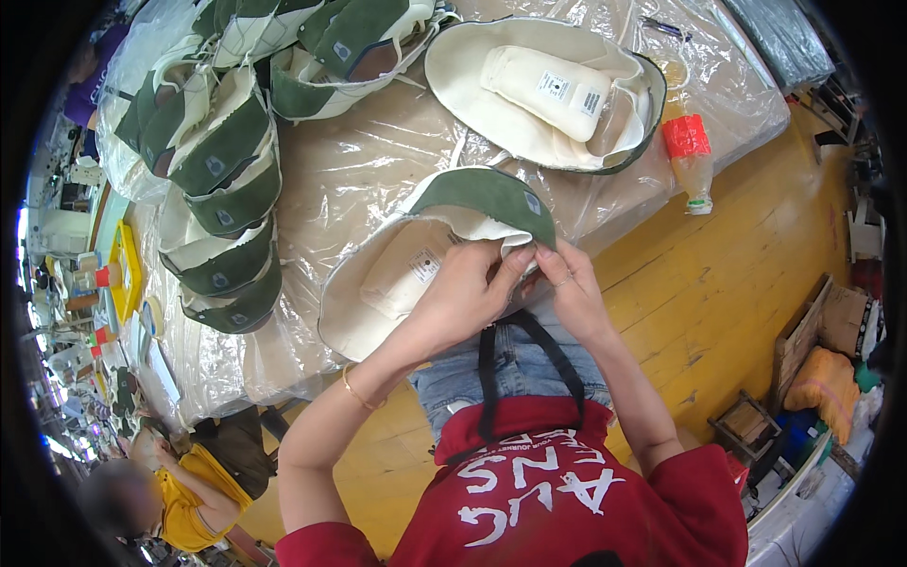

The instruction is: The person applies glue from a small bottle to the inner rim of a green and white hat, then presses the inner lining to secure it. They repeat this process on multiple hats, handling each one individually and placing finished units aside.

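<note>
Both my hands are at the right end of a green-and-cream sewn fabric piece (364,307), which is shaped like an open shell. My left hand (472,288) reaches over its cream inside and pinches the folded lining near the rim. Close beside it, my right hand (574,295) grips the green outer edge between thumb and fingers. A small pale patch sits on the green band, and a white printed label shows on the inner panel. Just beyond lies a second fabric piece (463,71), its cream inside facing up.
Several similar green pieces (222,170) are nested in a row on the left of the plastic-covered table (321,184). A bottle with a red label (694,165) lies at the right edge, a pen (666,28) behind it. A person in yellow (194,491) sits at lower left.
</note>
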`<state>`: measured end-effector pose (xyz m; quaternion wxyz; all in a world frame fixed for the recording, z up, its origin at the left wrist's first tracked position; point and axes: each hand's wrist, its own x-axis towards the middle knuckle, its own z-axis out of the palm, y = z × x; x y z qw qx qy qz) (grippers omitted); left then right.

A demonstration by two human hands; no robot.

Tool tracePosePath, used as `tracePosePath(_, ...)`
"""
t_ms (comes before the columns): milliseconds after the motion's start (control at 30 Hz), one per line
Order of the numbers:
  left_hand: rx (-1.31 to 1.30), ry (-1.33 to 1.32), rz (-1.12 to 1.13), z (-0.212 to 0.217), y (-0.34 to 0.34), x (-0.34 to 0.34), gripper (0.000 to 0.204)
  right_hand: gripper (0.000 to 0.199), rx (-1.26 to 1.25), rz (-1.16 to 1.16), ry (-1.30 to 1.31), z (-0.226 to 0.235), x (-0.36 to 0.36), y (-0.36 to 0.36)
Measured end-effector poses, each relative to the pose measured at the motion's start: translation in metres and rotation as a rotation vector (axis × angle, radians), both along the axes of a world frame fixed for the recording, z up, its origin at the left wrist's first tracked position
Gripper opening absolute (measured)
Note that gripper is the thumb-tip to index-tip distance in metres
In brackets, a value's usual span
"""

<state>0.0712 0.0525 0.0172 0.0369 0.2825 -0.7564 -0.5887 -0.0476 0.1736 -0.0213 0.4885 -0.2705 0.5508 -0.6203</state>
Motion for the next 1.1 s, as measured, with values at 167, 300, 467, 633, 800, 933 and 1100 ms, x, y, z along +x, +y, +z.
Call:
tracePosePath(167,0.082,-0.079,0.099,-0.007,0.008,0.006,0.035,0.036,-0.044,-0.039,0.048,-0.003,0.006,0.002)
tracePosePath(300,0.155,-0.132,0.113,-0.014,0.008,0.008,0.032,0.031,0.041,-0.057,0.15,0.0,0.002,0.008)
tracePosePath(467,0.306,-0.028,0.095,-0.014,0.002,0.008,0.028,0.03,0.171,-0.039,0.441,0.008,-0.012,0.015)
tracePosePath(633,0.427,-0.041,0.11,-0.012,-0.005,0.009,0.031,0.026,0.136,0.001,0.762,0.015,-0.021,0.01)
tracePosePath(800,0.572,-0.032,0.091,-0.01,-0.018,0.007,0.035,0.025,0.194,0.082,0.813,0.029,-0.026,0.001)
tracePosePath(933,0.296,-0.107,0.042,-0.001,-0.011,0.003,0.041,0.028,0.243,0.129,0.72,0.038,-0.021,-0.008)
tracePosePath(1100,-0.062,0.027,0.101,0.005,0.002,-0.002,0.043,0.028,0.237,0.098,0.413,0.034,-0.012,-0.009)
